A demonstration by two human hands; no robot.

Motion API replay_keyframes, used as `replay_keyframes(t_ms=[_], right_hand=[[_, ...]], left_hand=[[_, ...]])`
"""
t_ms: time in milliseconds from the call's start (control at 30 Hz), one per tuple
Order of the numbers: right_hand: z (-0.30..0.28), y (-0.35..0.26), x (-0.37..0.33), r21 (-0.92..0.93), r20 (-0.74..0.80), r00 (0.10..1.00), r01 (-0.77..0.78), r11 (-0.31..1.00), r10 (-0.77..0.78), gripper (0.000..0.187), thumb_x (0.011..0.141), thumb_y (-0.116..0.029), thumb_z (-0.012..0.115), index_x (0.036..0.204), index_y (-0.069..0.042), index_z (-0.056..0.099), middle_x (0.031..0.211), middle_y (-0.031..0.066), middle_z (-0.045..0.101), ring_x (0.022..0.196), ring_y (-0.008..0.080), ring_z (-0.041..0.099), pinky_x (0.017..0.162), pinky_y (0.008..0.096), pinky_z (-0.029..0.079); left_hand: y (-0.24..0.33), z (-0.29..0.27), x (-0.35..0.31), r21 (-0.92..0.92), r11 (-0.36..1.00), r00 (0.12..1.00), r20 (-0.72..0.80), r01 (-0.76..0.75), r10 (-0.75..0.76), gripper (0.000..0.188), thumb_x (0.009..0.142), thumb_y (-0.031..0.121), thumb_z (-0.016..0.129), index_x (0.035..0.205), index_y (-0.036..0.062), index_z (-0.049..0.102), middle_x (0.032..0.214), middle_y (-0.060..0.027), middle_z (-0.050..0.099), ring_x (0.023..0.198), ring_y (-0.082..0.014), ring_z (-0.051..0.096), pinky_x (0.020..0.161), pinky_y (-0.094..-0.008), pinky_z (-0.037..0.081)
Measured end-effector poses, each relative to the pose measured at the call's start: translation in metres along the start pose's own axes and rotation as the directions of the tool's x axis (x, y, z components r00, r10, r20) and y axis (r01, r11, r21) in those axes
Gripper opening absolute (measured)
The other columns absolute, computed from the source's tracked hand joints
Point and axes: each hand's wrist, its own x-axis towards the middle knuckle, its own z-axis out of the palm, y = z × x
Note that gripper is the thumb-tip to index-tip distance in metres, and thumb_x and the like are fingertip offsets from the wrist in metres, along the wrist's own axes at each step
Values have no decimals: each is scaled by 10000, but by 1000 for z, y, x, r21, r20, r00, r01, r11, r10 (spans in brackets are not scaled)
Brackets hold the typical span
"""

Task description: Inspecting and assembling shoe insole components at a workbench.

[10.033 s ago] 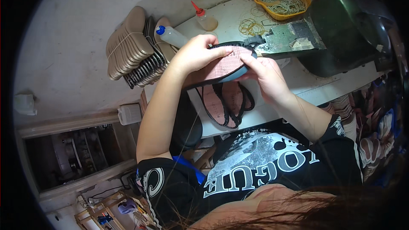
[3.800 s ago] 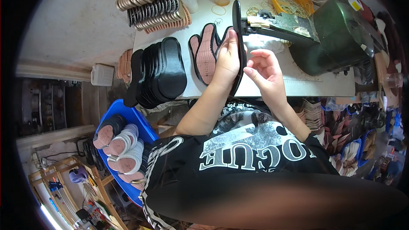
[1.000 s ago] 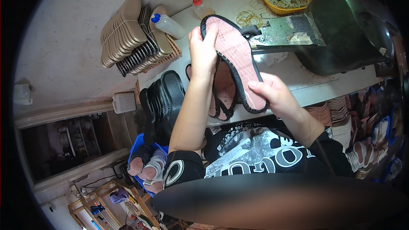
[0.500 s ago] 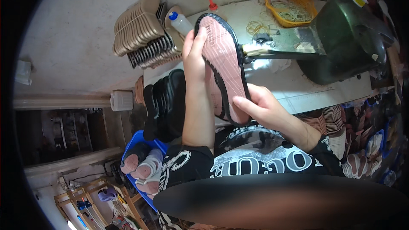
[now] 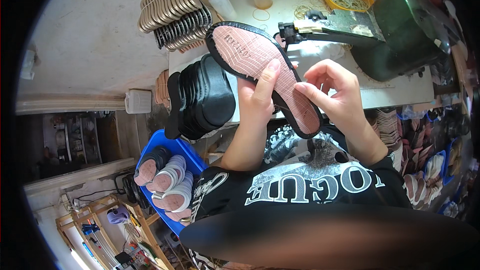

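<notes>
White worktable (image 5: 277,12) across the centre & upper right of frame, stained wall (image 5: 95,25) at upper left, shelving at lower left. L hand (image 5: 257,92), mid-frame, clamps a pink-faced shoe sole w/ black rim (image 5: 255,60), thumb pressed flat on the pink side, fingers mostly hidden behind. R hand (image 5: 337,87), just right of centre, has fingers curled & thumb tip at the sole's right edge; can't tell if it's actually pinching the rim or only touching. Sole sits tilted at frame centre, wide end up-left, narrow end down-right nr the shirt. Main risk, prob.: nearly all the hold looks to be on the L thumb, so a hard tug from the R could twist the piece out of grip. Black head (image 5: 292,32) of the green machine (image 5: 405,30) is close by in view; if the sole swings up-right, the rim might snag & scuff. Thumb pressure could also smudge the dark marking on the pink face, if the ink's wet. Black sole stack (image 5: 205,92), left of centre, stands nr the L forearm at the table's edge; an elbow knock might topple it twd the blue bin (image 5: 192,150), lower left
</notes>
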Motion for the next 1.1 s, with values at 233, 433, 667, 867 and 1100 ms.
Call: replay_keyframes(t_ms=[233,433,667,867,1100], right_hand=[[-12,-11,-3,-314,117,962,270,910,-245,137,822,-134,663,888,-14,663,788,126,649,645,215,632,564,308,495],[-33,-46,22,-564,566,789,582,585,-239,139,783,-136,604,737,-5,608,740,127,620,684,293,618,632,374,493],[-29,-41,32,-578,570,809,519,630,-143,153,662,-144,610,673,9,608,639,146,575,648,318,596,604,380,495],[-32,-9,30,-107,403,914,12,994,33,144,726,-99,670,712,14,582,633,71,553,578,144,545,545,279,445],[-38,-2,25,-223,350,885,396,891,-306,111,786,-87,684,826,2,631,653,36,600,533,93,528,514,229,430]], left_hand=[[0,11,-21,178,965,981,-13,-191,196,191,904,96,578,1062,-9,552,965,-50,590,846,-109,560,765,-249,446],[-5,12,-27,246,906,938,69,-346,339,194,942,128,490,1047,-29,534,964,-72,572,890,-157,537,834,-317,428],[-8,19,-30,320,901,955,134,-293,263,275,939,102,475,1153,-64,522,1049,-111,572,976,-185,529,922,-343,390],[-5,18,-25,300,928,974,19,-222,227,229,937,108,498,1091,-54,549,1021,-87,571,921,-157,532,848,-298,417],[-10,24,-19,316,914,959,-40,-254,280,175,930,102,504,1005,-41,572,939,-86,585,845,-154,549,779,-298,438]])
